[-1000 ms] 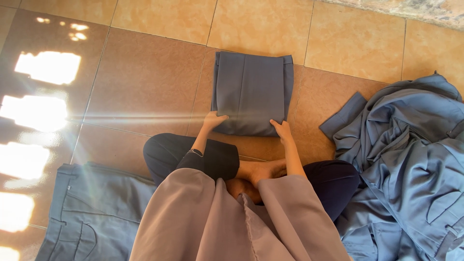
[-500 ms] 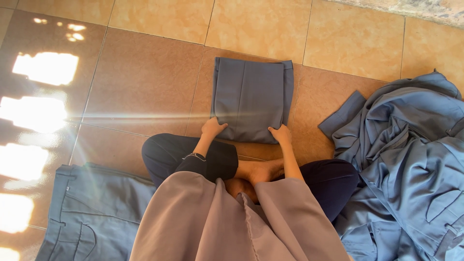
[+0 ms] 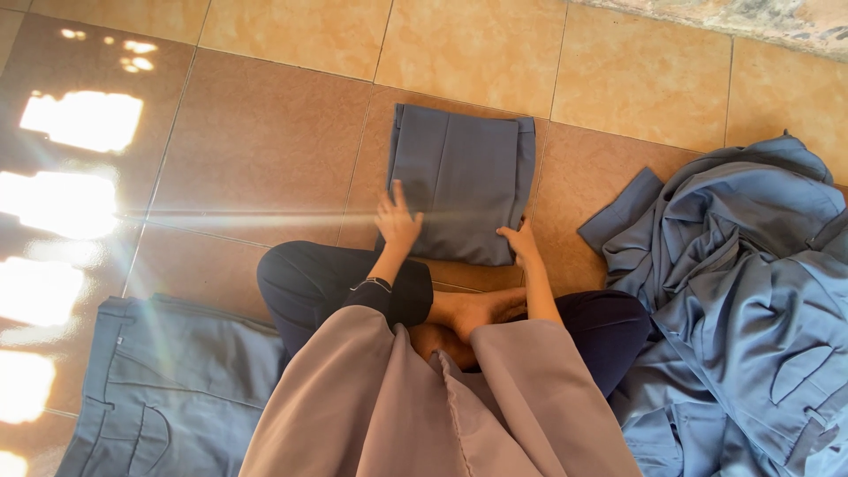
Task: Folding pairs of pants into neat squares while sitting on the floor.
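Observation:
A folded blue-grey garment lies as a neat rectangle on the tiled floor in front of me. My left hand rests flat on its near left corner, fingers spread. At the near right corner my right hand touches the folded edge, thumb and fingers curled at the fabric. I cannot tell whether it pinches the cloth. I sit cross-legged, with my bare feet just below the garment.
A heap of loose blue-grey clothes fills the right side. Flat blue-grey trousers lie at the lower left. Bright sun patches fall on the brown floor tiles at left. A stone edge runs along the top right.
The left hand has slid forward onto the garment and spread its fingers. The right hand stays at the near right corner. The folded garment has not shifted.

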